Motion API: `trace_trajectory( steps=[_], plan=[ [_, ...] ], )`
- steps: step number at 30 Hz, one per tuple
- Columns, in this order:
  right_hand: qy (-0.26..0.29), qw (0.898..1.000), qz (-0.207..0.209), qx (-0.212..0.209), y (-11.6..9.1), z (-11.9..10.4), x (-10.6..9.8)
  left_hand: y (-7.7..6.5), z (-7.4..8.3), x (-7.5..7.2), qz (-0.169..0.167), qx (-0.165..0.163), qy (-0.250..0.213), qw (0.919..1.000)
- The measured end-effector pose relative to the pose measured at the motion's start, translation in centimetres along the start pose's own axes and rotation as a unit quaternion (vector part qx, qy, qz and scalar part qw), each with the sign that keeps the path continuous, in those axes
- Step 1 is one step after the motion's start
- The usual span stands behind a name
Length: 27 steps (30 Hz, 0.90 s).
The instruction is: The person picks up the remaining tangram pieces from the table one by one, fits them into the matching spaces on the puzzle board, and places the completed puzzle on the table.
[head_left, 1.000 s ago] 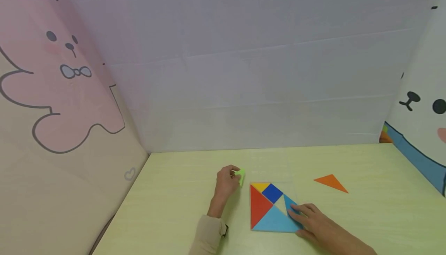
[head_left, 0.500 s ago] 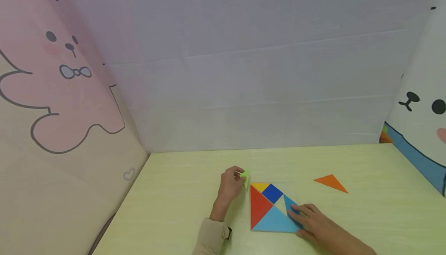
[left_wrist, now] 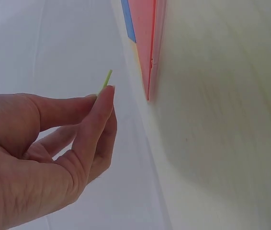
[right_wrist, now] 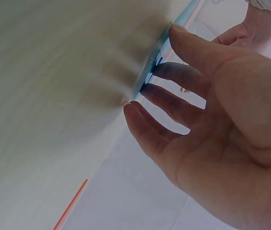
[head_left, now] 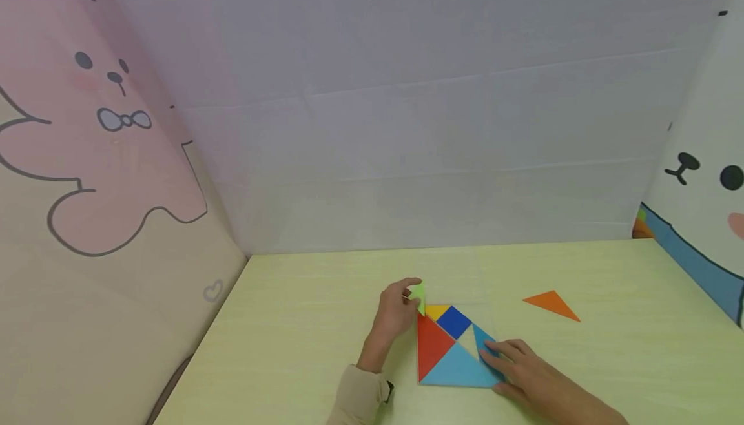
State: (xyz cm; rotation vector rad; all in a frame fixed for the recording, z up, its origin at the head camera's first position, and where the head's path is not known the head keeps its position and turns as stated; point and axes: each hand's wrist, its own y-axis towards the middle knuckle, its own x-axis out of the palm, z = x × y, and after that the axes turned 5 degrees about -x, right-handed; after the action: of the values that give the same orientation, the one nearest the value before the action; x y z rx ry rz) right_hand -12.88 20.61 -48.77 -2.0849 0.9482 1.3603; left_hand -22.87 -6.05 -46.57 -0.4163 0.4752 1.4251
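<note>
My left hand point(head_left: 395, 312) pinches a thin lime-green tangram piece point(head_left: 418, 296) between thumb and fingers, tilted up at the far left corner of the tangram. In the left wrist view the green piece appears edge-on, past the fingertips. The tangram has a red triangle point(head_left: 431, 351), a large light blue triangle point(head_left: 459, 372), a small yellow piece point(head_left: 437, 310) and a dark blue square point(head_left: 454, 322). On its right side, the fingertips of my right hand point(head_left: 537, 376) rest on a blue piece point(head_left: 484, 336), partly covering it; the fingers are loosely bent.
An orange triangle point(head_left: 552, 304) lies apart on the table point(head_left: 290, 341), to the right of the tangram. Bare tabletop shows as a pale gap between the dark blue square and the blue piece. A white sheet point(head_left: 372, 121) rises behind the table, with cartoon-printed sheets at both sides.
My left hand has moved right with the green piece, from beside the tangram to over its far left corner, where it overlaps the yellow piece. My right hand has stayed in place.
</note>
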Motion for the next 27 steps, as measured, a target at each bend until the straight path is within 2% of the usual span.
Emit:
trace_trajectory(
  steps=[4, 14, 23, 27],
  plan=[
    [0.000, 1.000, 0.000, 0.003, 0.0, -0.1, 0.0, -0.1, 0.2, 0.2, -0.010, 0.004, -0.003, 0.9999],
    [0.011, 1.000, -0.002, 0.014, 0.0, -0.2, 0.0, -0.4, 0.5, 1.2, -0.021, -0.014, 0.002, 0.9997],
    [0.010, 1.000, -0.002, 0.015, 0.0, -0.2, 0.0, -0.8, 0.9, 1.9, -0.017, 0.008, 0.013, 0.9997],
    [0.003, 1.000, 0.000, 0.008, 0.0, -0.2, 0.0, -0.9, 1.1, 2.1, -0.026, 0.006, 0.009, 0.9996]
  ],
)
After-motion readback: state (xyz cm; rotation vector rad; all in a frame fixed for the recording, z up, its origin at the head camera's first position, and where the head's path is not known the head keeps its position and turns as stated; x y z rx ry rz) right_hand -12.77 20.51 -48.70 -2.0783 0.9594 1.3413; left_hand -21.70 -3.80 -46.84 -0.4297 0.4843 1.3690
